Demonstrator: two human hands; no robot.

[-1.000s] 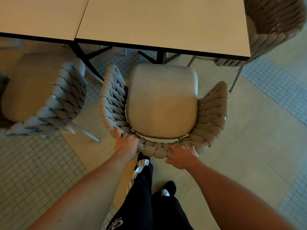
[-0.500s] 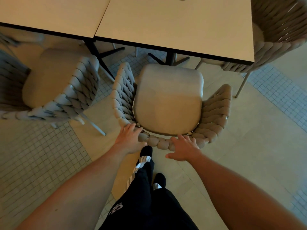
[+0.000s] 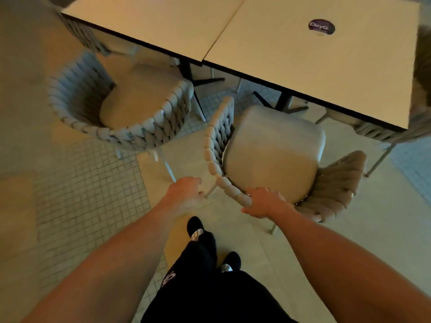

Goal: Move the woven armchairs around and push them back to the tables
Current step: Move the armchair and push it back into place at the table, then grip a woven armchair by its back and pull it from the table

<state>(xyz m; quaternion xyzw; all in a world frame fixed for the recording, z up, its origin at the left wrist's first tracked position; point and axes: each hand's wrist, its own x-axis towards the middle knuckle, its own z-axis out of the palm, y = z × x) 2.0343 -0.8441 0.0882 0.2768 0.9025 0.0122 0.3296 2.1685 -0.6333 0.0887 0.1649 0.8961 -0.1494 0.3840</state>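
Here the woven armchair (image 3: 275,157) stands with its seat front just beside the counter (image 3: 326,73) edge, not yet tucked under. The right hand (image 3: 265,202) grips the braided back rim; the left hand (image 3: 186,192) is off the rim, near the corner, fingers loosely curled around nothing, though blur makes that uncertain. To push well, put both hands on the rim, drive squarely toward the counter, and keep clear of the neighbouring armchair (image 3: 121,108) to the left.
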